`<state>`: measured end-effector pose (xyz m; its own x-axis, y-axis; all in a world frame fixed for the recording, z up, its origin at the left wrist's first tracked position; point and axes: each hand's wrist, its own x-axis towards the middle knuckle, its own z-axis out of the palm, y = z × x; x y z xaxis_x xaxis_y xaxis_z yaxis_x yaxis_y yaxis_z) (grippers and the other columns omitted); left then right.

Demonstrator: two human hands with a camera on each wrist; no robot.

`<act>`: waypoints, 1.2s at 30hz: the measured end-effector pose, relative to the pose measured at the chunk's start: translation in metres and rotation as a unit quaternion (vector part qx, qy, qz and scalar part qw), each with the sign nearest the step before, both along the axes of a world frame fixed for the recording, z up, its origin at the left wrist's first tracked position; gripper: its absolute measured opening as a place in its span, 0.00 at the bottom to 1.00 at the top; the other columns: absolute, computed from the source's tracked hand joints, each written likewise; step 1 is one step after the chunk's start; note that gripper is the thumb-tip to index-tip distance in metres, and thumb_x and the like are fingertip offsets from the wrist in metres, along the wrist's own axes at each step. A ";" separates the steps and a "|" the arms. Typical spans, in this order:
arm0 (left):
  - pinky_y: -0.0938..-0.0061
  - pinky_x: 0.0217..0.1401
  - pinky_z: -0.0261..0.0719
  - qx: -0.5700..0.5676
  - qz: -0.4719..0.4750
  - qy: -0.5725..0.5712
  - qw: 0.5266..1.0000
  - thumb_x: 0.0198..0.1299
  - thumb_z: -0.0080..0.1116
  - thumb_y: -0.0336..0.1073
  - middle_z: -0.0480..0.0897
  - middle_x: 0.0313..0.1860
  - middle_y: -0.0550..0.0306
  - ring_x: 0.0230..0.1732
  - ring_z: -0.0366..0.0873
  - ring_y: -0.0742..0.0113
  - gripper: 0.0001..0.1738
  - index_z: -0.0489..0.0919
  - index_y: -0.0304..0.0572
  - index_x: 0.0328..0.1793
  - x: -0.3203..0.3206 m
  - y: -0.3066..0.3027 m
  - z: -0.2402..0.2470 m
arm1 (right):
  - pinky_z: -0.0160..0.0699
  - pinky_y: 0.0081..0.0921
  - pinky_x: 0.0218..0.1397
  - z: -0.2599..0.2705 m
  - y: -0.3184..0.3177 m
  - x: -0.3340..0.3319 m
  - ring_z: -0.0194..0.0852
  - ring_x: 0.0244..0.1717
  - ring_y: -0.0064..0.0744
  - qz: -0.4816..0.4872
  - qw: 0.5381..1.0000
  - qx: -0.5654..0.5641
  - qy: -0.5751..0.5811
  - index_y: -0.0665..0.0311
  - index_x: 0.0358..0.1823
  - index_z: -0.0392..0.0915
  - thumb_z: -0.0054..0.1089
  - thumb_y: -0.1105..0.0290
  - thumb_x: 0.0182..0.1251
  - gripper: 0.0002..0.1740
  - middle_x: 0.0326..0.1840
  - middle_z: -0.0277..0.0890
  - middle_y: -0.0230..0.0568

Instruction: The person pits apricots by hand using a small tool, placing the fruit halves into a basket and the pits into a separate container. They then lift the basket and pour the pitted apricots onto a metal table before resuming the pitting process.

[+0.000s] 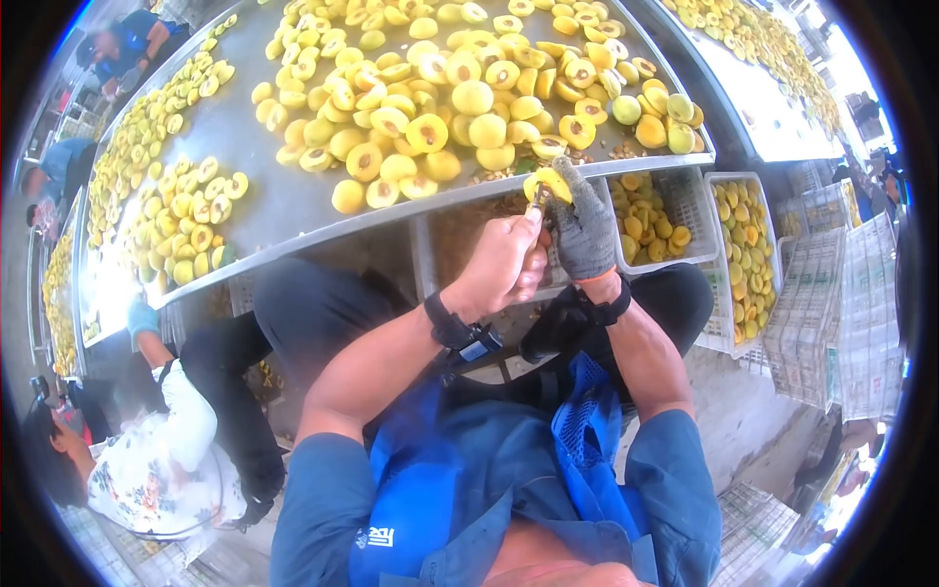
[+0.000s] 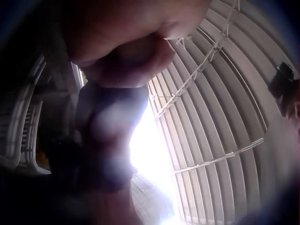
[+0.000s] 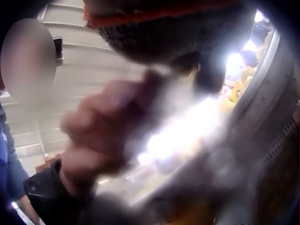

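In the head view my bare left hand (image 1: 497,262) grips a small tool (image 1: 537,203), its tip against a cut yellow fruit (image 1: 550,182). The gloved right hand (image 1: 584,233) pinches that fruit between thumb and fingers, just past the table's near edge. Most of the tool is hidden in the left fist. In the left wrist view the bare hand (image 2: 126,42) is close to the lens, above a blurred dark shape. The right wrist view shows the grey glove (image 3: 164,40) over the blurred bare fingers (image 3: 105,124); the fruit is mostly hidden there.
Halved yellow fruit (image 1: 425,132) lies heaped on the metal table (image 1: 293,201). Below its right edge stand a crate of fruit (image 1: 706,245) and a second one (image 1: 773,264). Stacked white crates (image 1: 807,313) are farther right. Another person (image 1: 161,460) sits at the left.
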<state>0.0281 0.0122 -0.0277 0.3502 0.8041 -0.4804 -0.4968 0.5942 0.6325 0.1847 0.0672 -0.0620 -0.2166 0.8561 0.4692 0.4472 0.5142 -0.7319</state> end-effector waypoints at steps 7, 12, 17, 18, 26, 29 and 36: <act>0.76 0.16 0.58 0.050 -0.004 0.126 0.991 0.81 0.43 0.50 0.65 0.21 0.67 0.15 0.57 0.76 0.21 0.69 0.47 0.36 0.005 0.000 0.001 | 0.75 0.36 0.67 0.015 0.005 0.006 0.78 0.61 0.45 0.049 0.991 -0.114 0.057 0.68 0.67 0.77 0.62 0.78 0.71 0.23 0.62 0.79 0.51; 0.77 0.16 0.58 -0.037 0.015 -0.018 0.999 0.81 0.44 0.52 0.63 0.20 0.67 0.15 0.57 0.77 0.22 0.70 0.45 0.37 0.005 0.004 0.007 | 0.77 0.36 0.65 -0.002 0.003 0.003 0.80 0.60 0.46 0.027 0.995 -0.067 0.061 0.65 0.68 0.77 0.62 0.78 0.69 0.25 0.62 0.80 0.51; 0.78 0.16 0.58 -0.050 0.010 -0.033 0.998 0.80 0.46 0.53 0.64 0.20 0.67 0.15 0.57 0.77 0.23 0.71 0.43 0.38 0.005 0.005 0.004 | 0.75 0.38 0.68 -0.007 0.004 0.002 0.80 0.64 0.49 0.007 1.000 0.003 0.019 0.60 0.71 0.75 0.60 0.78 0.66 0.30 0.64 0.81 0.52; 0.78 0.16 0.58 -0.022 -0.002 0.001 1.000 0.80 0.46 0.53 0.65 0.20 0.67 0.15 0.57 0.77 0.23 0.71 0.43 0.38 0.006 0.005 0.002 | 0.75 0.38 0.67 -0.002 0.004 0.003 0.80 0.63 0.49 0.015 1.000 0.010 0.000 0.60 0.71 0.75 0.60 0.78 0.65 0.30 0.64 0.81 0.52; 0.79 0.15 0.56 0.007 -0.032 0.016 0.999 0.80 0.46 0.53 0.64 0.20 0.67 0.15 0.57 0.78 0.23 0.72 0.44 0.38 -0.006 -0.003 0.000 | 0.79 0.31 0.61 0.005 0.007 0.010 0.82 0.58 0.45 0.076 0.992 -0.081 0.065 0.60 0.69 0.78 0.62 0.79 0.66 0.28 0.61 0.82 0.51; 0.80 0.15 0.56 0.003 -0.063 0.006 0.998 0.80 0.46 0.53 0.63 0.20 0.68 0.14 0.56 0.79 0.23 0.73 0.43 0.39 -0.016 -0.004 0.001 | 0.80 0.30 0.60 0.023 0.006 0.014 0.84 0.55 0.40 0.111 0.983 -0.129 0.072 0.61 0.66 0.81 0.65 0.77 0.67 0.24 0.57 0.85 0.48; 0.83 0.12 0.55 0.011 -0.164 -0.014 0.986 0.79 0.48 0.53 0.62 0.18 0.70 0.13 0.56 0.82 0.24 0.75 0.38 0.40 -0.033 -0.003 0.000 | 0.80 0.30 0.59 0.032 0.018 0.032 0.84 0.52 0.34 0.209 0.973 -0.093 0.004 0.61 0.61 0.83 0.71 0.73 0.63 0.23 0.53 0.87 0.42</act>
<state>-0.0047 0.0091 -0.0274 0.6061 0.6548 -0.4515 -0.2965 0.7128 0.6356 0.2167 0.0857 -0.0301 -0.5610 0.7648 0.3168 0.2213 0.5073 -0.8329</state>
